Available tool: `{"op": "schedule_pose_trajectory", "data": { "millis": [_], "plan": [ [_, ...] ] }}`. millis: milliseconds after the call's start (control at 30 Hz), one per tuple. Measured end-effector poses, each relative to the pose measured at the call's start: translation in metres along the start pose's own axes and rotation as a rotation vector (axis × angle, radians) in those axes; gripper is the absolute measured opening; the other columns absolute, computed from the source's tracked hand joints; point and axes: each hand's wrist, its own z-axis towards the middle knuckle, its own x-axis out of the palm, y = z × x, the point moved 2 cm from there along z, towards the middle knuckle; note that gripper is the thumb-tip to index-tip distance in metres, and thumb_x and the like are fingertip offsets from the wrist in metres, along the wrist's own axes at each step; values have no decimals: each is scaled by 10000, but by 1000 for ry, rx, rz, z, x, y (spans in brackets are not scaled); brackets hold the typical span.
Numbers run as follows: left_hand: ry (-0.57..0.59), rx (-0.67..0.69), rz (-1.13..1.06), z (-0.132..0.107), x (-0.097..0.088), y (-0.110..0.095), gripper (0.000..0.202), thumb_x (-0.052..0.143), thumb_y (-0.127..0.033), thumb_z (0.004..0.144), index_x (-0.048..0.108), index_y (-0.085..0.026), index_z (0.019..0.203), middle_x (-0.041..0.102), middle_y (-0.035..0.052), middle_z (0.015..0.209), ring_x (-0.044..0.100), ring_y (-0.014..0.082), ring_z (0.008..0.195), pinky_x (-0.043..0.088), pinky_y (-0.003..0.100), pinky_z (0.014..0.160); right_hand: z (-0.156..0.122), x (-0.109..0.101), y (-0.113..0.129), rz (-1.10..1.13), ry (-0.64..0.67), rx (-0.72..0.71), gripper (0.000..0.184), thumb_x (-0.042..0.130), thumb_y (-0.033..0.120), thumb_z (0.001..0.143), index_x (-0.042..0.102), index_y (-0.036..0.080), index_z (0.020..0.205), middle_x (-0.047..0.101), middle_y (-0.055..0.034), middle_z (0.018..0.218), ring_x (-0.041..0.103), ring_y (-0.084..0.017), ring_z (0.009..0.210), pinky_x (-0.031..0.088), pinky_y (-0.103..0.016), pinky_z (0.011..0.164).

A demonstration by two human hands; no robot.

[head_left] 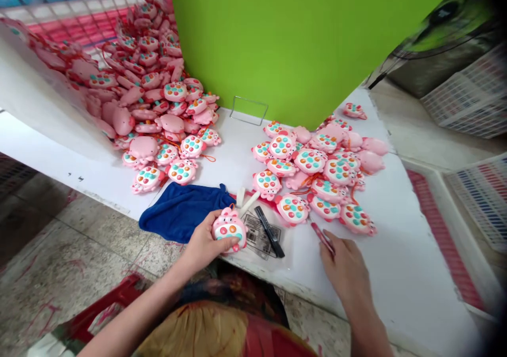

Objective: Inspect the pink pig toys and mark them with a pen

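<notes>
My left hand (204, 243) is closed around a pink pig-shaped toy (228, 228) with coloured buttons, holding it at the near edge of the white table (400, 251). My right hand (344, 264) rests on the table with its fingers curled round a thin red pen-like tool (321, 237). Just beyond the right hand lies a spread of the same pink toys (312, 167). A far larger heap of them (146, 87) is piled at the back left.
A blue cloth (180, 210) lies beside my left hand. A black marker (269, 231) sits on a printed plastic bag (259, 234). A green board (293, 40) stands behind. White plastic baskets (471, 95) are at the right, and a stone floor lies below.
</notes>
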Motion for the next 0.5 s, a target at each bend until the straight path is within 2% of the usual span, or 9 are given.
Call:
{"op": "schedule_pose_trajectory", "data": {
  "millis": [67,167,233,333,400,500],
  "plan": [
    [-16,-22,33,-8,-1,3,690,792,-331,643,444,-173,1219,651,35,948,632,136,722,548,229,592,-5,-7,-5,75,-11,95,425,407,409,843,605,164,1129,565,-137,1024,578,-268,872,479,-410,732],
    [-33,-68,78,-17,-2,10,706,773,-368,664,424,-188,1250,661,41,937,618,133,637,508,210,468,-13,-14,6,530,-1,179,443,490,420,838,499,186,1213,582,-114,1037,618,-237,840,503,-405,738],
    [-36,-73,79,-18,-2,14,710,769,-376,668,422,-190,1259,672,58,968,637,146,669,500,199,463,-17,-13,32,916,79,125,460,519,400,860,433,210,1269,602,-80,979,628,-206,826,519,-374,736],
    [-29,-74,45,-18,-3,17,725,771,-385,665,414,-185,1262,677,79,998,664,176,740,493,187,470,-19,-8,86,1263,206,16,297,464,366,920,489,219,1176,557,-8,746,589,-149,700,508,-303,666],
    [-27,-74,12,-17,-4,17,738,782,-384,648,416,-177,1254,675,81,992,668,183,754,497,189,482,-17,-5,118,1394,289,-44,224,426,350,945,504,217,1108,526,12,676,574,-139,675,503,-293,661],
    [-36,-87,-5,-16,-5,18,761,794,-387,621,423,-165,1247,671,76,961,654,172,700,497,200,469,-11,-6,151,1423,399,-118,176,476,340,928,517,211,1042,623,-44,874,604,-150,799,515,-300,726]
  ]
}}
